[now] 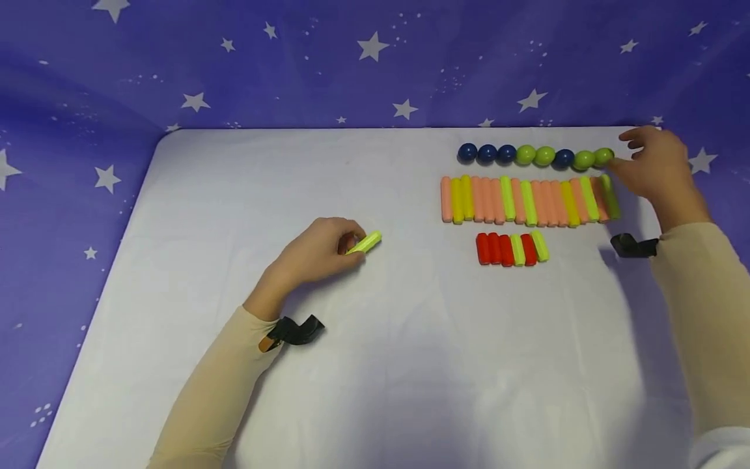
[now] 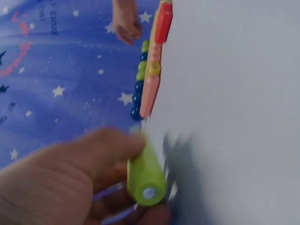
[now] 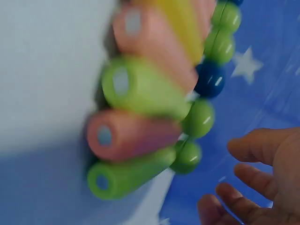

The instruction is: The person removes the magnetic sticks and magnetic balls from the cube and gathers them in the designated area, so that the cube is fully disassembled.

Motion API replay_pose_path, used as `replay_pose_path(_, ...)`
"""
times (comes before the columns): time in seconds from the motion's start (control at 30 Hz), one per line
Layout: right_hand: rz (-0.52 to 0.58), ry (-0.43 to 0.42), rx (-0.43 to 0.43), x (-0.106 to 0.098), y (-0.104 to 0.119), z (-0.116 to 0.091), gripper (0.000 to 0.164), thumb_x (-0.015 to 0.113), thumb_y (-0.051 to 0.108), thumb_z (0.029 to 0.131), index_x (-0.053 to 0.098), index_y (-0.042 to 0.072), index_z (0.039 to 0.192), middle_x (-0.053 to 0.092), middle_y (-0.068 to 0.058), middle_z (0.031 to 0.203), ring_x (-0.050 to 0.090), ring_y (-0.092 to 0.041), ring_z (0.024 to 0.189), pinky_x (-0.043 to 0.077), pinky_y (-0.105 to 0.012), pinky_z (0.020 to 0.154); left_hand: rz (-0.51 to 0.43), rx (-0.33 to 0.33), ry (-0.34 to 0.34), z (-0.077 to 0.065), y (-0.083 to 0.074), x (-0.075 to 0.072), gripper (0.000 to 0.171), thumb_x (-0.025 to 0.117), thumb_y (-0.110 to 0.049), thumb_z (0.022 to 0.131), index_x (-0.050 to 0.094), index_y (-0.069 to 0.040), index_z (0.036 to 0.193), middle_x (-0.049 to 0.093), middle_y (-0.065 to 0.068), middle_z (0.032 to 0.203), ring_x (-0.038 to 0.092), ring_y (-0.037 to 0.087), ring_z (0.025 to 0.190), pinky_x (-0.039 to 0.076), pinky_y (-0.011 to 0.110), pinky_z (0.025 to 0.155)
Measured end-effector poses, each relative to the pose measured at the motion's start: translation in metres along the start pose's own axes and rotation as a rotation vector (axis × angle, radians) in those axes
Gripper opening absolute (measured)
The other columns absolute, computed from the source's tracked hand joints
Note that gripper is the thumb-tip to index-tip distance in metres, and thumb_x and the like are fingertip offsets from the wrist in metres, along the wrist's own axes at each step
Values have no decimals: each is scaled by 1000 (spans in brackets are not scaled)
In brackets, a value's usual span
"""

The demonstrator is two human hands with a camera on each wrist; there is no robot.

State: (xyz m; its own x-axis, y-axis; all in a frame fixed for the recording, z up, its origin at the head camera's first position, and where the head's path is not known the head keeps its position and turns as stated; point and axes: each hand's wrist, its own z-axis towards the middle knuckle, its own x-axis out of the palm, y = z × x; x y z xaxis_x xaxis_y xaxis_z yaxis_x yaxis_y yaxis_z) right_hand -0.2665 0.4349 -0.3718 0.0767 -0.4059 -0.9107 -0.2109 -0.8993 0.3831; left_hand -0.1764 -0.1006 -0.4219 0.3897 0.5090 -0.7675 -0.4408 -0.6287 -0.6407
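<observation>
My left hand (image 1: 321, 254) pinches a lime-green magnetic stick (image 1: 366, 243) between thumb and fingers, over the middle of the table. In the left wrist view, the round end of the green stick (image 2: 149, 180) shows a silvery magnet. At the back right, my right hand (image 1: 659, 159) is by the right end of a row of blue and green balls (image 1: 545, 156), its thumb close to the last green ball (image 1: 603, 156). The right wrist view shows its spread fingers (image 3: 253, 180) with nothing between them.
Just in front of the balls lies a long row of pink, yellow and green sticks (image 1: 486, 200). Nearer me is a short row of red and green sticks (image 1: 506, 250). A blue starry cloth (image 1: 328, 65) rises behind the white table (image 1: 387, 365).
</observation>
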Motion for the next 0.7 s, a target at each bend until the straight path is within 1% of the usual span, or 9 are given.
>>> replay_pose_path(0.07,-5,-65,-56,2,3,-18,65,55,28,94,34,-4,147,35,-34,141,37,-53,123,34,-68,92,15,-71,-37,15,-6,5,27,72,-20,87,66,-5,110,57,1,77,50,15,66,42,30,61)
replay_pose_path(0.13,3,-119,-129,9,12,-36,60,56,23,93,40,-4,144,38,-34,135,41,-52,117,36,-66,88,29,-165,-61,34,-13,11,31,71,-20,88,65,-3,112,59,4,78,50,16,66,43,30,60)
replay_pose_path(0.2,25,-159,-229,20,25,-56,54,57,19,91,46,-4,139,44,-32,128,46,-50,108,38,-61,82,47,-251,-86,56,-20,17,33,71,-22,88,66,-1,113,62,5,83,52,17,69,45,30,62)
replay_pose_path(0.3,94,-149,-386,46,51,-81,45,62,14,90,53,-4,131,51,-27,122,51,-44,100,42,-56,79,45,-351,-114,92,-29,27,38,73,-28,86,66,0,110,65,7,94,56,18,77,49,32,69)
replay_pose_path(0.37,141,-103,-476,68,68,-98,42,66,11,89,56,-2,128,56,-22,119,54,-38,97,45,-52,78,26,-387,-129,113,-31,36,40,75,-33,85,66,-2,107,64,7,99,57,18,82,50,32,72)
replay_pose_path(0.43,166,-45,-526,89,83,-117,41,69,11,88,58,1,126,58,-18,117,55,-33,93,47,-48,76,-13,-410,-136,128,-32,46,41,76,-37,84,64,-3,105,63,6,98,57,19,83,49,31,71)
replay_pose_path(0.53,172,35,-561,114,98,-139,42,73,14,86,59,8,126,60,-11,115,54,-27,88,48,-41,71,-71,-427,-146,138,-30,60,43,75,-40,84,61,-4,104,63,4,89,58,18,76,47,29,68)
replay_pose_path(0.6,187,59,-591,127,102,-147,41,74,15,85,60,10,124,60,-8,113,54,-23,87,48,-39,69,-113,-426,-143,138,-29,66,46,73,-41,86,60,-3,107,63,3,80,58,16,74,47,28,70)
replay_pose_path(0.7,211,69,-639,141,103,-152,39,74,13,85,61,9,121,60,-7,111,56,-22,91,50,-40,73,-180,-389,-123,134,-27,72,49,69,-42,89,58,-2,117,65,2,71,61,16,66,48,28,69)
